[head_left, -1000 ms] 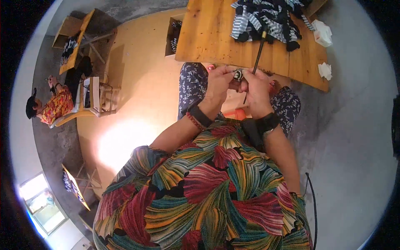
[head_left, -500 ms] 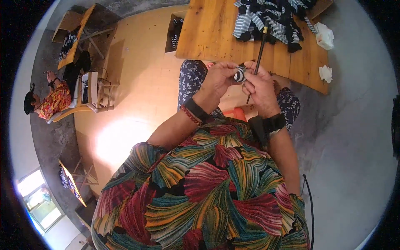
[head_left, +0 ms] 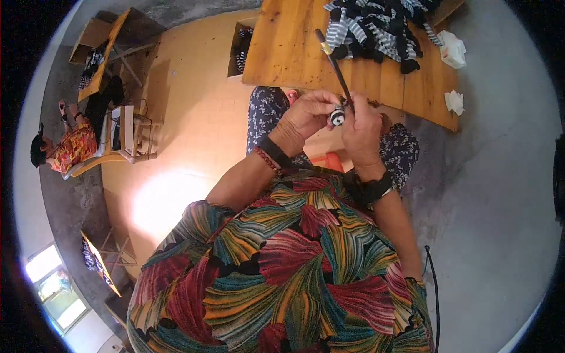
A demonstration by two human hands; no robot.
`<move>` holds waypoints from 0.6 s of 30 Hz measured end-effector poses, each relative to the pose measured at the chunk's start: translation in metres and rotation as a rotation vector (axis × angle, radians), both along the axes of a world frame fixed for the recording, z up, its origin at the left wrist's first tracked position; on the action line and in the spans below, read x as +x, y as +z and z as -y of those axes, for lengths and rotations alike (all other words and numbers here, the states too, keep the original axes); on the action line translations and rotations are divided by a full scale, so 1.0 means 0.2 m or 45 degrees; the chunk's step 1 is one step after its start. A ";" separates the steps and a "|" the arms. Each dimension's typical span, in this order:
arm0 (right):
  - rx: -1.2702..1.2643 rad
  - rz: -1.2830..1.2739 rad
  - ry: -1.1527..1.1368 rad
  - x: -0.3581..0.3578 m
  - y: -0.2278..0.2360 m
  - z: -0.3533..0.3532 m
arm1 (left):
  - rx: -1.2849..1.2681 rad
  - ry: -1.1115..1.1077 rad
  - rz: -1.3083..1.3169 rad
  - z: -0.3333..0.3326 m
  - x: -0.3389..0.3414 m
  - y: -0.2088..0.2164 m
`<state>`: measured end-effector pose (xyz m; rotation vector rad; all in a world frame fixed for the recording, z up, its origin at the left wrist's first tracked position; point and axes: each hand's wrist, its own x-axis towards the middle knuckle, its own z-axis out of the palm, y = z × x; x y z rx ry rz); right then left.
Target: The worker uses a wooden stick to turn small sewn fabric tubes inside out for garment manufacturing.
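Observation:
Over my lap, in front of the table edge, my left hand [head_left: 313,113] pinches a small black-and-white striped fabric piece [head_left: 337,116], its rounded end facing up. Close beside it, my right hand [head_left: 362,130] is closed around a long dark stick [head_left: 336,67] with a gold-coloured band near its upper end. The stick leans up and to the left over the table. Its lower end is hidden by my right hand. Whether the right fingers also touch the striped piece, I cannot tell.
A wooden table [head_left: 285,50] bears a heap of black-and-grey striped knitted pieces [head_left: 374,32]. A white box [head_left: 452,50] and crumpled tissue [head_left: 454,102] lie at its right edge. An open carton [head_left: 234,63] stands left of it. Far left, another person [head_left: 76,147] sits.
The stick has swung from leaning right to leaning left, its upper end moving left. My right hand has turned and now covers its lower end. The left hand keeps the striped piece.

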<state>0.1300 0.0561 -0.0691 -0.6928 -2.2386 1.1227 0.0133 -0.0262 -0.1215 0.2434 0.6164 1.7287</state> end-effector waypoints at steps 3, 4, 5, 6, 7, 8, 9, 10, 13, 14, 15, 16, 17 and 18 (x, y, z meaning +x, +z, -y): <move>0.078 0.065 0.006 0.00 -0.03 -0.01 | -0.178 -0.009 -0.112 0.01 0.03 0.00; -0.116 0.003 -0.035 0.00 -0.12 -0.05 | -0.304 -0.009 -0.168 0.00 0.04 0.01; -0.314 -0.050 -0.071 -0.01 -0.12 -0.04 | -0.389 -0.007 -0.178 0.00 0.05 0.00; -0.315 -0.043 -0.062 0.00 -0.11 -0.04 | -0.391 0.003 -0.171 0.00 0.06 0.00; -0.782 -0.125 -0.061 0.01 -0.10 -0.05 | -0.499 0.062 -0.329 0.01 0.07 -0.01; -1.248 -0.205 -0.063 0.02 -0.07 -0.05 | -0.607 0.120 -0.486 0.00 0.09 0.00; -1.310 -0.234 -0.055 0.00 -0.08 -0.05 | -0.634 0.181 -0.376 0.01 0.12 0.03; -1.311 -0.225 -0.048 0.00 -0.09 -0.05 | -0.636 0.190 -0.369 0.01 0.11 0.01; -1.674 -0.319 0.059 -0.01 -0.10 -0.05 | -0.522 0.237 -0.003 0.03 0.07 0.02; -1.718 -0.312 0.077 -0.01 -0.10 -0.05 | -0.519 0.243 -0.003 0.03 0.07 0.01; -1.760 -0.305 0.095 -0.01 -0.10 -0.05 | -0.565 0.217 0.063 0.04 0.06 -0.01; -1.756 -0.304 0.098 -0.02 -0.10 -0.04 | -0.609 0.189 0.129 0.04 0.06 -0.03; -1.571 -0.249 0.044 -0.03 -0.09 -0.02 | -0.668 0.171 0.087 0.03 0.07 -0.02; -1.384 -0.196 -0.009 -0.04 -0.08 -0.01 | -0.664 0.173 0.089 0.03 0.07 -0.05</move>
